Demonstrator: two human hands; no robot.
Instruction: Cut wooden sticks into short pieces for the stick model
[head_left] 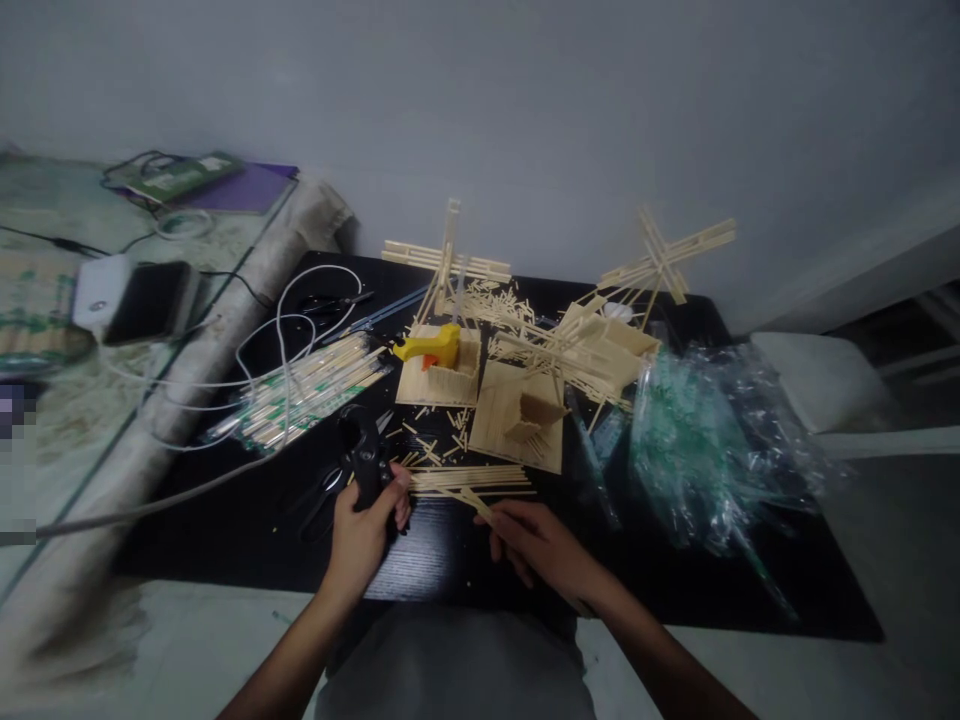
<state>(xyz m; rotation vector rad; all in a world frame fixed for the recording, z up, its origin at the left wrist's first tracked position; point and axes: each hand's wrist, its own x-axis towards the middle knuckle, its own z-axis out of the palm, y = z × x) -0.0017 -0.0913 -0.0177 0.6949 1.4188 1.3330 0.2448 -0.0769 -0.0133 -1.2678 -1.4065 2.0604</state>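
Observation:
My left hand is closed around the handles of black cutting pliers that stand on the black table. My right hand pinches the end of a thin wooden stick beside a flat row of cut sticks. Just beyond them lie wooden stick panels and loose stick offcuts.
A yellow glue gun rests on a stick box. Windmill-like stick frames stand at the back. A bundle of wrapped sticks and white cables lie left, crumpled clear wrappers right, scissors near my left hand.

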